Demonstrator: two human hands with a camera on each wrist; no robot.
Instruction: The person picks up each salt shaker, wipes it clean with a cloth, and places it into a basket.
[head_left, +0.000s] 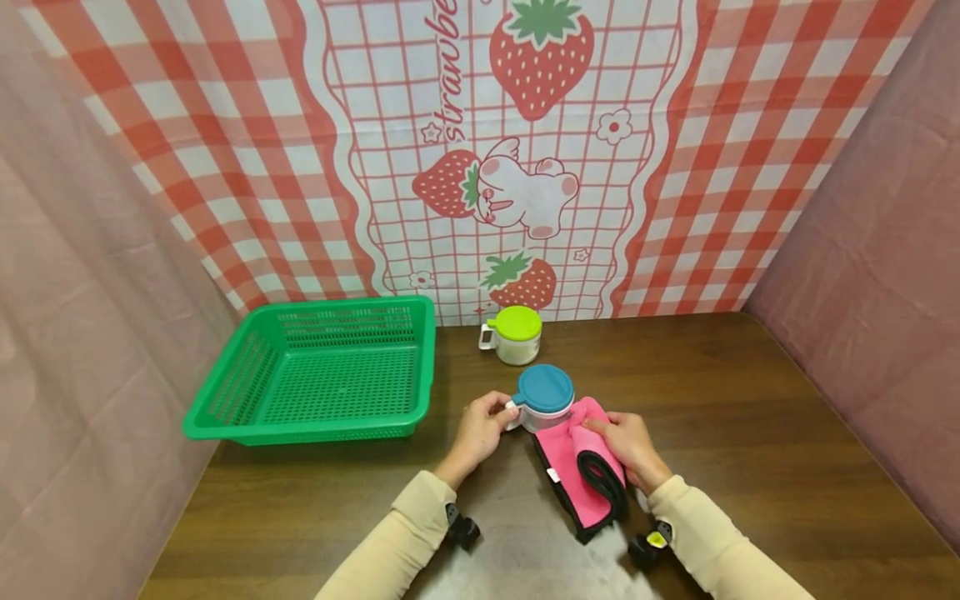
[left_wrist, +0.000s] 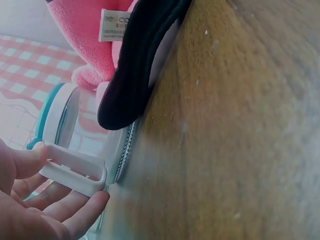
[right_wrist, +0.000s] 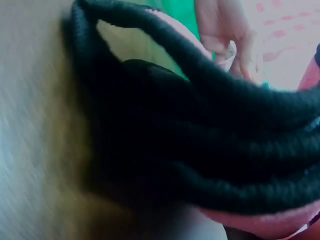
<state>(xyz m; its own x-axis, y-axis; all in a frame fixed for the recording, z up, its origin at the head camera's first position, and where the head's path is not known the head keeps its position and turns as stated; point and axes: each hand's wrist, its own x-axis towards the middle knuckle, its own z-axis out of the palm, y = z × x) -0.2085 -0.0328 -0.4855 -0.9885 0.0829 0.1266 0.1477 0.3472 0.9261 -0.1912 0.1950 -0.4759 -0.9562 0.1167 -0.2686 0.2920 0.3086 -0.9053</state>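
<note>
A clear jar with a blue lid (head_left: 546, 388) and a white handle (left_wrist: 75, 170) stands on the table. My left hand (head_left: 480, 429) pinches that handle between thumb and fingers. In my right hand (head_left: 630, 446) is a bunched pink cloth (head_left: 573, 475) with black edging and a small white tag (left_wrist: 114, 25). The cloth's upper part lies against the jar's right side, and its lower end hangs toward me. In the right wrist view, the cloth's dark folds (right_wrist: 200, 135) hide most of the right hand.
Behind the blue-lidded jar stands a similar one with a lime-green lid (head_left: 517, 323), its handle to the left. A green plastic basket (head_left: 427, 358) sits at the left of the wooden table (head_left: 750, 433). A strawberry-print cloth (head_left: 525, 192) hangs along the back edge.
</note>
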